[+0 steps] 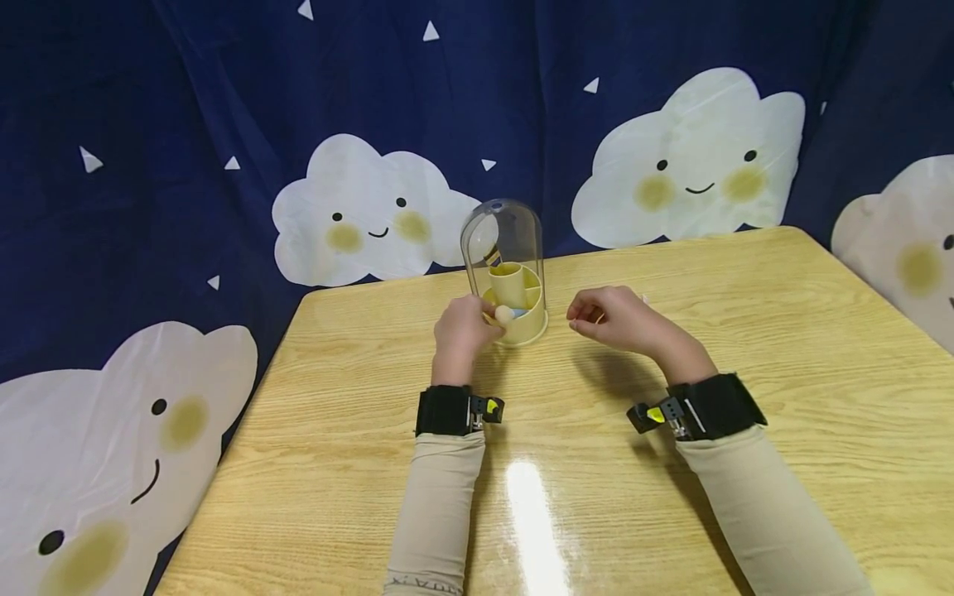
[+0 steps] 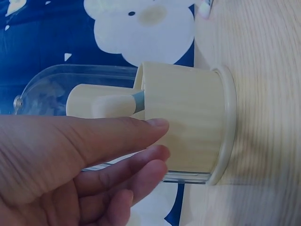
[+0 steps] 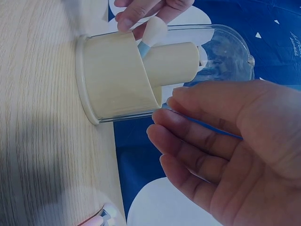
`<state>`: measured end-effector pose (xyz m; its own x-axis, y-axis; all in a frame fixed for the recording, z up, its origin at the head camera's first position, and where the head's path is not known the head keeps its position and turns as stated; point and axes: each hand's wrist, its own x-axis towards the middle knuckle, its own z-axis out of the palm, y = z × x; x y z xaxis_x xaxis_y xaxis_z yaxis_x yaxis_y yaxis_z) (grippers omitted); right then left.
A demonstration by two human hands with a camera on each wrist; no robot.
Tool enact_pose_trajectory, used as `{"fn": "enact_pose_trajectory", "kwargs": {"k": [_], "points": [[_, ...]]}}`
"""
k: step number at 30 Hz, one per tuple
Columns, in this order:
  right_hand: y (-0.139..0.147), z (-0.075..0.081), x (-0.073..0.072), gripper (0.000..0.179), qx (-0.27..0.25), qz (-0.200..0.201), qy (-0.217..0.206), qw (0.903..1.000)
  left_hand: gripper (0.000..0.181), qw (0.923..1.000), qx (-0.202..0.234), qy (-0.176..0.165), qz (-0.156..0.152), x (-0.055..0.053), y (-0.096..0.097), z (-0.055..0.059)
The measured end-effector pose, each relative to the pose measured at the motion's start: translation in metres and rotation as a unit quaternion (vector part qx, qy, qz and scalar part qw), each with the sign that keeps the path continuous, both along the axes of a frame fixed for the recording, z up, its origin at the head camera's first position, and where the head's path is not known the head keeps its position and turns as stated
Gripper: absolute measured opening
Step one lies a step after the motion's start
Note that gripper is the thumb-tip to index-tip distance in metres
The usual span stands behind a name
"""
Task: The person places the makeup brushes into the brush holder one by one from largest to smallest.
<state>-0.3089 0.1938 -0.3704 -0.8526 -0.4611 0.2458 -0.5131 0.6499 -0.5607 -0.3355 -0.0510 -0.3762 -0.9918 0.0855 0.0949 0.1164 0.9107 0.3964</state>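
With left fingers (image 2: 136, 162) released beside the brush (image 2: 113, 106) in the holder (image 2: 188, 113) and right fingers (image 3: 186, 130) empty, placement appears complete; withdrawal seems required.

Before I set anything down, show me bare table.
Bare: the table left of the left sleeve, between both sleeves, and right of the right sleeve. Crowded: around the domed holder, with left hand and right hand close; a small object shows beyond the latter.

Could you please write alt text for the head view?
A person's left grip is beside a cream holder with a clear domed cover and a brush-like item inside, on a wooden table. The right grip hovers to the right; blue cloud-print fabric hangs behind.
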Motion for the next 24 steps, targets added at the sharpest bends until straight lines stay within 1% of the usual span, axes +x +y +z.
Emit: {"fn": "enact_pose_trajectory", "kwargs": {"k": [6,10,13,18,21,24], "points": [[0.001,0.001,0.0,0.004,-0.001,0.001,-0.005,1.0,0.028,0.9999,0.012,-0.005,0.006,0.002,-0.004,0.0],[0.003,0.004,0.0,0.003,-0.002,0.002,-0.011,0.9999,0.029,0.9999,0.014,-0.004,0.005,0.002,-0.005,0.0],[0.009,0.006,-0.001,0.005,-0.006,-0.003,-0.013,0.9999,0.03,0.9999,0.014,-0.004,0.004,0.001,-0.006,0.0],[0.031,0.014,0.0,0.012,-0.019,-0.042,-0.006,0.9989,0.035,0.9998,0.013,-0.015,0.007,0.0,-0.007,0.0],[0.043,0.018,0.002,0.015,-0.024,-0.067,-0.003,0.9974,0.035,0.9998,0.011,-0.015,0.006,0.0,-0.007,-0.001],[0.051,0.02,0.004,0.015,-0.026,-0.08,0.001,0.9964,0.034,0.9998,0.018,-0.011,0.002,-0.001,-0.007,-0.001]]}}
